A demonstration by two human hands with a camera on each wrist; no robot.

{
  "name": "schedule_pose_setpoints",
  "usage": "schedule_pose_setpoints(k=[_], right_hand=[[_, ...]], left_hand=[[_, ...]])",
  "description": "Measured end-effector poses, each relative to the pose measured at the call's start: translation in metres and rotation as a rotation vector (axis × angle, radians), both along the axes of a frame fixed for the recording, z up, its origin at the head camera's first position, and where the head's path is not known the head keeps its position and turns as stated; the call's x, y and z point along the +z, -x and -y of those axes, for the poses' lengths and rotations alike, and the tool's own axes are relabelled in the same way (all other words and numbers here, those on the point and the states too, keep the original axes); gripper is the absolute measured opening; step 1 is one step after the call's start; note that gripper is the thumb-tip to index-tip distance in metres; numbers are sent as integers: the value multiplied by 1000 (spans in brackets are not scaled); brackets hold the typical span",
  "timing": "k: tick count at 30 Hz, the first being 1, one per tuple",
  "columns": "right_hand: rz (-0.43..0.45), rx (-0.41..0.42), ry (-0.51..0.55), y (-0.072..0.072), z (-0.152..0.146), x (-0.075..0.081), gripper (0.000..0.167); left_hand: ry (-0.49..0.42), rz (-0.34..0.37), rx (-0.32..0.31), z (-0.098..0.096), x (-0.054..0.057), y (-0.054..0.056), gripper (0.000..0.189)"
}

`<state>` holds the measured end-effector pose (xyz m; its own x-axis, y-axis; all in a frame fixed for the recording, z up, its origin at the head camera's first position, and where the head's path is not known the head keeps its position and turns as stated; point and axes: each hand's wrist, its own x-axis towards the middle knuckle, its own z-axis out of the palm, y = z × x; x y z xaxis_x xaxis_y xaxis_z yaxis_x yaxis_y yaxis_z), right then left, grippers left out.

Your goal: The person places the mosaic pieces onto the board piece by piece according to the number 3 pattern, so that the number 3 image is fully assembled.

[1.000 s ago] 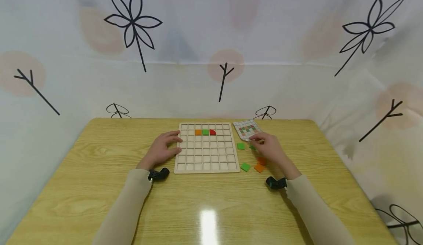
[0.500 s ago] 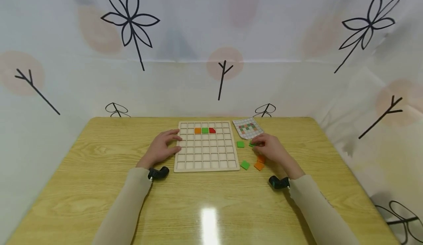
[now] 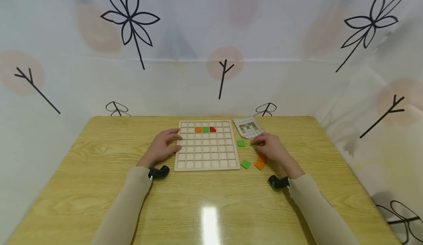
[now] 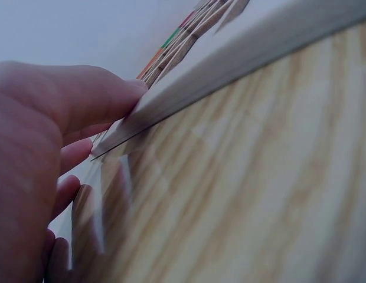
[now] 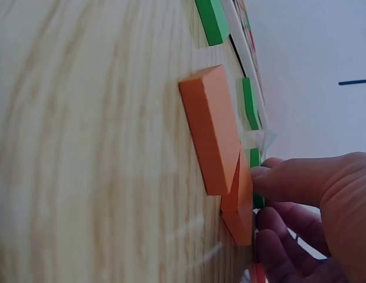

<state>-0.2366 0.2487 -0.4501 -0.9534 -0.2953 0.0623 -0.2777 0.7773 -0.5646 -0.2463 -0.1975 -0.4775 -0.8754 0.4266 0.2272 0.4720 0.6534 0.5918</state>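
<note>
A pale wooden grid board (image 3: 206,157) lies on the table. Set in one of its upper rows are an orange square tile (image 3: 198,130), a green square tile (image 3: 205,129) and a red rounded tile (image 3: 212,129). My left hand (image 3: 161,147) rests at the board's left side, fingers loosely spread, the thumb touching the edge in the left wrist view. On the other side, my right hand (image 3: 270,149) pinches a green tile (image 5: 257,158) between thumb and fingers, low at the table. The fingers cover part of that tile.
Close to the right hand lie two orange tiles (image 3: 259,164), one leaning on the other, and loose green tiles (image 3: 245,164). A patterned paper card (image 3: 248,127) lies beyond, by the board's upper right corner. A bit of red (image 5: 258,273) shows below the right fingers.
My right hand has drawn back a little from the paper card and settled its fingertips on the green tile below it. The left hand has stayed at the board's edge.
</note>
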Motion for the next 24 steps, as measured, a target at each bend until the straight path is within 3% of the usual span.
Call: schedule_pose_setpoints(k=[10,24], right_hand=[[9,-20,38,-1,0,-4,33],[-25,-21,11,-2,7,0,37]], left_hand=[[7,-6,7,-1,0,0,32],[15,6,17,1,-1,0,32]])
